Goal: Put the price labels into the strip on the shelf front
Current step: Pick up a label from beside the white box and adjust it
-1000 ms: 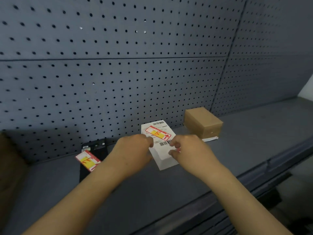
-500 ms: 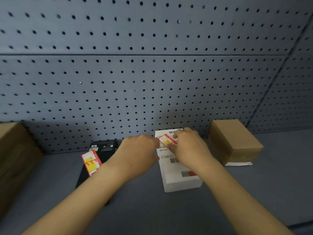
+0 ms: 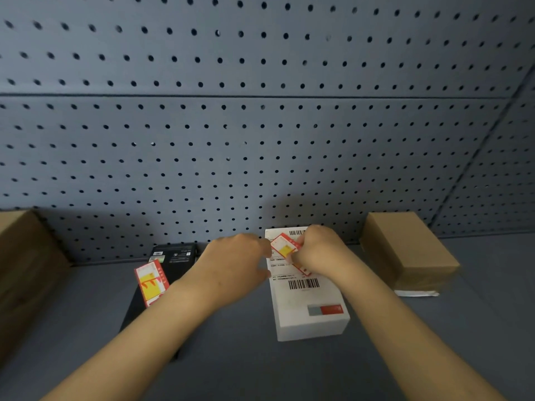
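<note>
1. Right hand (image 3: pixel 321 250): grip pinching a red-and-yellow price label (image 3: pixel 285 246) over the white box (image 3: pixel 307 308).
2. Left hand (image 3: pixel 234 267): fingertips touching the label; grip state cannot be told.
3. Second label (image 3: pixel 151 282): on the black box (image 3: pixel 173 257), at 9 o'clock.

i see both hands, left (image 3: pixel 231 267) and right (image 3: pixel 321 253), pinching a red-yellow price label (image 3: pixel 285 246) over a white box (image 3: pixel 307 302) on the shelf (image 3: pixel 477 328); second label (image 3: pixel 151 282) on a black box (image 3: pixel 170 256).
</note>
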`<state>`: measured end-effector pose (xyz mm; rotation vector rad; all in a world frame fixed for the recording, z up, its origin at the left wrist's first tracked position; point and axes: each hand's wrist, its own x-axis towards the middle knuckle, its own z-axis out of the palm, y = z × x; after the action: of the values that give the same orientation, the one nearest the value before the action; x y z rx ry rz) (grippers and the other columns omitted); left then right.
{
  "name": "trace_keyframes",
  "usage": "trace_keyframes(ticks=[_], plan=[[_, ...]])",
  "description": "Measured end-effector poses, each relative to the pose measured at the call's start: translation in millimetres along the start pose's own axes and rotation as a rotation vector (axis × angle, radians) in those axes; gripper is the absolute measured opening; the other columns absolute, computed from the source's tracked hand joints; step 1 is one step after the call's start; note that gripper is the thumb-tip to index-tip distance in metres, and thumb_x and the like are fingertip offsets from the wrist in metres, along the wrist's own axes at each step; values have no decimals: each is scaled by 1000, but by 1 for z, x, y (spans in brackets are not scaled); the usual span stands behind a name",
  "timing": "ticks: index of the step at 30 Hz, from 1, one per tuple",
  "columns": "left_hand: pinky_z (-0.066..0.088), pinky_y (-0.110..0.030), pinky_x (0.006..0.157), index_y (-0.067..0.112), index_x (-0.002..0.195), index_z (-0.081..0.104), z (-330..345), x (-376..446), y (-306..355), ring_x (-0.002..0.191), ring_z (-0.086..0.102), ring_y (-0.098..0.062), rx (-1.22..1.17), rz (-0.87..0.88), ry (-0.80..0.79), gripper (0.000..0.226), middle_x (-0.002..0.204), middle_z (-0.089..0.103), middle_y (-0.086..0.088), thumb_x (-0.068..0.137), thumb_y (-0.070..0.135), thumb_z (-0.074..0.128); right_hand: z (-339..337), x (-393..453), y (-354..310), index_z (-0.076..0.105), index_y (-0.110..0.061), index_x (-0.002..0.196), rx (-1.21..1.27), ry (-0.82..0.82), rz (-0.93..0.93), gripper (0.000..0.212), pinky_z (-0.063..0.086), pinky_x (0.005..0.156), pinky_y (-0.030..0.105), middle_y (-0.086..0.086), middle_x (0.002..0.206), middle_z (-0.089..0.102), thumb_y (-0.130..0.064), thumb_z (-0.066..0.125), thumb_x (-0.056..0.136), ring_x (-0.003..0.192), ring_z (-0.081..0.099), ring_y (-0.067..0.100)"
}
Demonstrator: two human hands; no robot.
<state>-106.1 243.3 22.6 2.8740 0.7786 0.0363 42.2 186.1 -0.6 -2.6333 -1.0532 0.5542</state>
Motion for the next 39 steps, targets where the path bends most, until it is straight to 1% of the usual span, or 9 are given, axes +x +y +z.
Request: trace_keyframes(ticks=[4,7,11,15,22,24,27,31,39], plan=[[48,-30,93,32,123,54,1,-1,-3,108,59,-13,-5,7,14,33,125,59,11,90,34,56,1,-4,-3,63,-19,113,67,48,8,50,56,83,39,6,117,60,-33,79,68,99,61,26],[49,-31,93,30,123,55,0,-3,-6,107,60,-14,8,15,24,33,124,59,9,90,34,56,3,-13,-4,55,-20,116,66,153,-50,45,48,92,40,6,124,51,-30,74,76,114,48,28],[48,-30,89,28,122,54,-3,-8,-11,107,60,-15,18,37,52,33,123,60,8,90,31,56,6,-30,-9,51,-20,107,-4,256,-125,24,54,81,42,5,108,64,-19,63,86,95,61,25],[47,-32,90,27,124,53,-5,-15,-18,107,60,-16,40,62,69,34,121,61,6,90,33,56,5,-48,-19,53,-17,106,-5,312,-152,19,57,70,40,7,104,66,-13,59,88,86,63,25],[47,-32,88,30,128,49,-13,-38,-30,108,59,-17,70,80,108,38,121,60,5,91,34,55,11,-86,-44,43,-19,110,50,403,-260,30,39,58,34,2,83,52,-6,57,86,75,51,24],[47,-32,87,30,127,49,-16,-50,-32,107,59,-17,72,51,121,37,121,60,6,91,32,54,13,-97,-49,42,-19,110,46,412,-288,32,35,56,32,-1,78,45,-4,56,85,73,49,24],[49,-33,87,29,124,51,-20,-73,-33,105,60,-19,72,-12,120,35,117,61,4,89,28,54,16,-116,-59,43,-16,109,-62,409,-357,32,29,51,33,5,86,59,2,51,84,72,51,27],[50,-32,84,29,120,52,-26,-109,-35,103,60,-19,63,-111,171,32,115,62,6,88,27,55,20,-144,-71,43,-15,111,-200,450,-505,34,31,58,32,6,97,64,4,50,84,81,61,29],[47,-33,87,27,119,54,-33,-204,-48,109,58,-19,93,-348,225,33,120,61,5,87,34,59,45,-202,-112,45,-18,114,-169,434,-793,33,33,63,28,3,105,65,0,50,87,92,64,25]])
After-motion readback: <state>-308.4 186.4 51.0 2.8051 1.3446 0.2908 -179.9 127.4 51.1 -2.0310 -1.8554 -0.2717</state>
